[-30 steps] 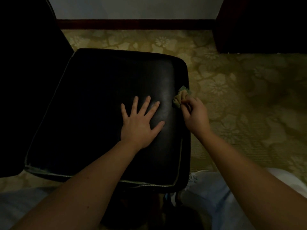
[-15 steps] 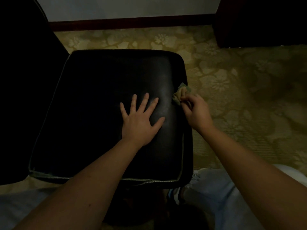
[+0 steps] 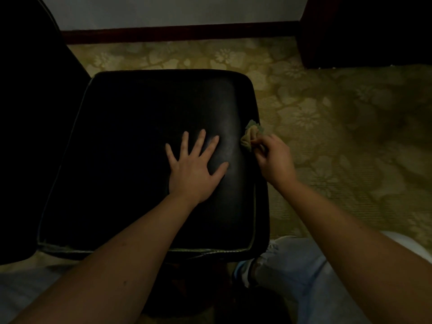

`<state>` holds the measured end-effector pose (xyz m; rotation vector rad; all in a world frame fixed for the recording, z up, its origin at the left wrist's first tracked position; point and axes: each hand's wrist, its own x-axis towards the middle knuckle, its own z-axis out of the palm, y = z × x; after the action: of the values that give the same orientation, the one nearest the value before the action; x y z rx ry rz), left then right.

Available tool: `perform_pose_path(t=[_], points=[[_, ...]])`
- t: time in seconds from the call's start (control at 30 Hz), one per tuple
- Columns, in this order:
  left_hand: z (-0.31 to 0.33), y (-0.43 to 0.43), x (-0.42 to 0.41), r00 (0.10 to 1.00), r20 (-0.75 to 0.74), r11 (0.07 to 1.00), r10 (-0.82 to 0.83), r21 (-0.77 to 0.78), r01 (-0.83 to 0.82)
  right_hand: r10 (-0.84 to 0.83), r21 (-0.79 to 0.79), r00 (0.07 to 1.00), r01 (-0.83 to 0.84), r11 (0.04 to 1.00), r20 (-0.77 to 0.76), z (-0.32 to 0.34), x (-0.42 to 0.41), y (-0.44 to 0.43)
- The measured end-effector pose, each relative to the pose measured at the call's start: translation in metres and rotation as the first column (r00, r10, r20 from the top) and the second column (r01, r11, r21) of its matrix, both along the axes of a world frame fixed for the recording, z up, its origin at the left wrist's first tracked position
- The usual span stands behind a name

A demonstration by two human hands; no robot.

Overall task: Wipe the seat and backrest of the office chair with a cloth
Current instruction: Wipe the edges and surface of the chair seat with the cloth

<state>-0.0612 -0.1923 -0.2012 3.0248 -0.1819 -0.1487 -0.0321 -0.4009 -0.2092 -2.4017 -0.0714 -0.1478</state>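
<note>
Right hand [image 3: 274, 160] has the cloth [image 3: 250, 136] bunched up and pinched in its fingertips, pressed right against the seat's [image 3: 131, 141] right edge. Left hand [image 3: 194, 169] lies flat on the seat, fingers spread, holding nothing.

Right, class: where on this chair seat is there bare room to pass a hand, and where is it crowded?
Free: the left half of the seat, from its left edge to the left hand, and the far strip beyond that hand. Crowded: the right edge, where the right hand pinches the cloth.
</note>
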Motion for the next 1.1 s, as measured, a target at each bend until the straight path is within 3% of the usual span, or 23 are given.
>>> perform_pose_path(t=[0.77, 1.1], points=[[-0.002, -0.001, 0.003, 1.000, 0.000, 1.000, 0.018, -0.010, -0.018, 0.166, 0.033, 0.984, -0.168, 0.985, 0.065, 0.001, -0.014, -0.002], [0.000, -0.008, 0.008, 0.998, -0.019, 0.997, 0.058, -0.039, -0.059, 0.089, 0.092, 0.996, -0.092, 0.992, 0.028, 0.002, -0.007, 0.001]])
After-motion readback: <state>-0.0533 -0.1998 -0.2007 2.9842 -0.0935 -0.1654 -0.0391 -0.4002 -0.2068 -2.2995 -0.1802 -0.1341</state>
